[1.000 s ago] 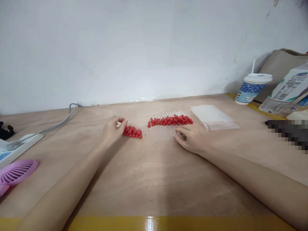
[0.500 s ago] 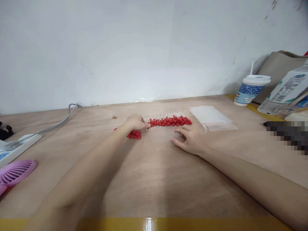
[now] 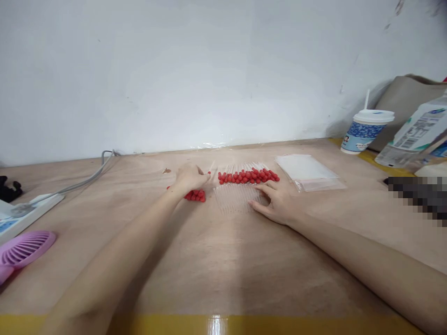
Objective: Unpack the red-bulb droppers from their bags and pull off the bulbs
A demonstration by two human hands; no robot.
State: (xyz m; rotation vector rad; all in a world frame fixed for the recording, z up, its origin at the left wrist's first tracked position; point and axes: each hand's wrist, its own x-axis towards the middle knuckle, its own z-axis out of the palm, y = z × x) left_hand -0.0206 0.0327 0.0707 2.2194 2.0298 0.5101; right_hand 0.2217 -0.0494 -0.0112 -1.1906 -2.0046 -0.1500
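Observation:
A row of clear glass droppers with red rubber bulbs lies side by side on the wooden table. My right hand rests flat on the clear tubes at the row's right end, fingers spread. A small heap of loose red bulbs lies to the left. Above that heap my left hand is pinched on a dropper, a red bulb at its fingertips and the clear tube pointing up and away.
A stack of clear plastic bags lies right of the row. Further right stand a lidded cup with a straw, a plastic bottle and a tan bag. On the left are a power strip with cable and a pink fan.
My left hand moved from the left end of the loose bulbs rightward to the row's left end and lifted one dropper. My right hand stayed on the tubes.

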